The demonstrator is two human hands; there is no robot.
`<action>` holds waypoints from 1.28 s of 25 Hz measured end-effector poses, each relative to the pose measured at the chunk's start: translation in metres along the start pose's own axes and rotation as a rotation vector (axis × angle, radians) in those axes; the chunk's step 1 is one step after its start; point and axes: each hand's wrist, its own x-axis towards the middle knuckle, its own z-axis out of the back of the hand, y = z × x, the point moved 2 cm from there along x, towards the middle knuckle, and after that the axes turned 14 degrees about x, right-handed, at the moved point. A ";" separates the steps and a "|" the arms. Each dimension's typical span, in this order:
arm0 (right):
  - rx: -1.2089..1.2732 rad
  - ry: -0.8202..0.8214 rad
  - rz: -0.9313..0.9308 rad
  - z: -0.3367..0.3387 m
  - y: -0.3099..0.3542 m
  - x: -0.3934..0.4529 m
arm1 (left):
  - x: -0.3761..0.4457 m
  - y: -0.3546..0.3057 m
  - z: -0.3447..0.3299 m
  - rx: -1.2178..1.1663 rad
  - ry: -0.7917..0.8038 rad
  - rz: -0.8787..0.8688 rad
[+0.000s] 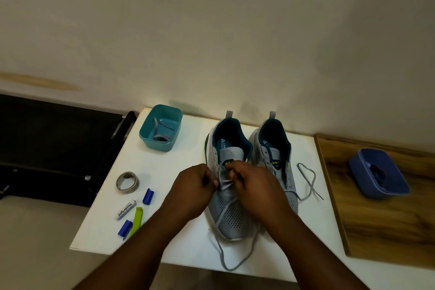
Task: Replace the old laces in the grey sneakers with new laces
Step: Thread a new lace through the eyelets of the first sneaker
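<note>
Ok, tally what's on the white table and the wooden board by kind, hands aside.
Grey sneakers: 2, left sneaker, right sneaker
Tubs: 2, teal tub, blue tub on the board
Loose lace on the table: 1
Tape roll: 1
Battery: 1
Blue clips: 2
Green clip: 1
Total: 10

I see two grey sneakers [231, 216] side by side, toes toward me, teal collars open. The one beneath my left hand [191, 192] and right hand [253, 186] carries a grey lace [223, 256] trailing past its toe. Another loose lace [308, 180] lies right of my right hand.
</note>
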 end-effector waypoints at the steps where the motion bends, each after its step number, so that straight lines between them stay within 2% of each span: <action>1: -0.046 0.006 0.009 0.006 -0.001 0.000 | -0.002 0.000 0.004 -0.107 0.045 0.052; 3: -0.066 0.040 -0.016 0.013 -0.003 0.001 | -0.009 -0.001 0.013 -0.389 0.170 0.229; 5: -0.049 0.076 -0.051 0.015 -0.005 0.000 | -0.013 0.005 0.030 -0.516 0.217 0.401; 6: -0.043 0.090 -0.065 0.015 -0.006 0.001 | -0.013 0.013 0.039 -0.530 0.171 0.470; 7: -0.028 0.100 -0.076 0.015 -0.006 0.001 | -0.010 0.023 0.047 -0.502 0.055 0.510; 9: 0.029 0.108 -0.092 0.013 -0.005 0.001 | -0.004 0.042 0.058 -0.501 -0.309 0.533; 10: 0.050 0.114 -0.088 0.011 -0.004 0.000 | -0.002 0.046 0.059 -0.632 -0.465 0.523; 11: 0.052 0.119 -0.081 0.010 -0.003 -0.002 | -0.001 0.041 0.058 -0.828 -0.532 0.485; 12: 0.042 0.120 -0.072 0.009 -0.002 -0.002 | 0.003 0.031 0.052 -1.060 -0.509 0.428; 13: 0.042 0.119 -0.068 0.009 -0.002 -0.002 | 0.004 0.023 0.044 -1.108 -0.443 0.380; 14: 0.076 0.112 -0.075 0.009 -0.002 -0.003 | 0.004 0.013 0.037 -1.042 -0.380 0.310; 17: 0.273 -0.003 -0.111 0.008 0.003 -0.015 | 0.006 -0.001 0.005 -0.235 -0.140 -0.034; 19: 0.238 -0.101 -0.128 0.005 0.005 -0.027 | 0.004 0.003 -0.015 0.011 -0.080 -0.115; 20: 0.175 -0.113 -0.162 0.002 0.004 -0.034 | 0.005 0.005 -0.017 0.027 -0.109 -0.085; 22: 0.090 -0.011 -0.322 -0.006 -0.002 -0.047 | 0.006 0.004 -0.015 0.068 -0.164 -0.034; 24: 0.160 0.173 -0.472 -0.012 -0.009 -0.051 | 0.007 0.006 -0.015 0.095 -0.142 0.002; 27: 0.326 0.445 -0.585 0.006 -0.003 -0.046 | 0.005 0.003 -0.012 0.026 -0.086 0.080; 29: 0.633 0.705 -0.561 0.032 0.018 -0.045 | 0.005 0.000 -0.012 -0.084 -0.026 0.129; 30: 0.831 0.782 -0.481 0.044 0.032 -0.044 | 0.004 -0.002 -0.011 -0.143 0.003 0.150; 31: 1.066 0.773 -0.396 0.053 0.043 -0.042 | 0.004 -0.002 -0.010 -0.199 0.044 0.168; 32: 1.265 0.674 -0.365 0.055 0.047 -0.038 | 0.003 -0.003 -0.010 -0.252 0.097 0.177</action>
